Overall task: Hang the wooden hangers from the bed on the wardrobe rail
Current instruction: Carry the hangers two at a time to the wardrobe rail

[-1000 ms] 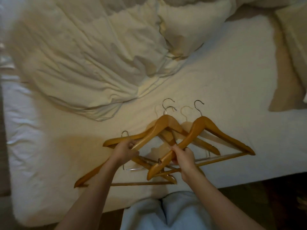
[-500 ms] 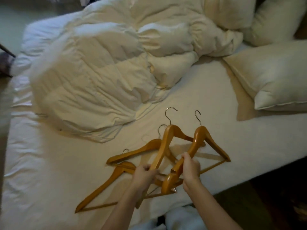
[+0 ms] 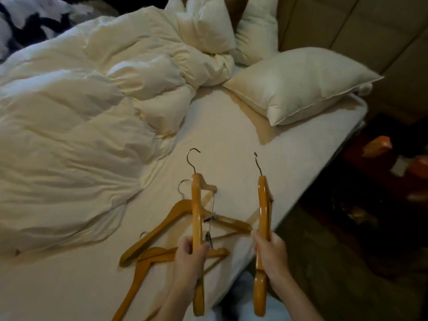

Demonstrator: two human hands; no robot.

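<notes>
My left hand point(image 3: 188, 253) grips one wooden hanger point(image 3: 196, 205) by its arm, held on edge above the bed with its metal hook pointing away. In my right hand point(image 3: 269, 253) is a second wooden hanger point(image 3: 264, 205), also edge-on, lifted near the mattress edge. Two more wooden hangers lie flat on the white sheet point(image 3: 231, 140) under my left hand: one point(image 3: 162, 225) with its hook toward the duvet, another point(image 3: 143, 272) closer to me. No wardrobe rail is in view.
A crumpled white duvet point(image 3: 81, 117) covers the left half of the bed. Pillows point(image 3: 298, 82) lie at the head, upper right. Right of the mattress edge is dark floor with orange items point(image 3: 377, 145). A padded headboard point(image 3: 347, 31) rises at top right.
Both hands have lifted their hangers off the pile and pulled them apart, turning them edge-on. The camera view has swung up and right, bringing the pillows and headboard into sight.
</notes>
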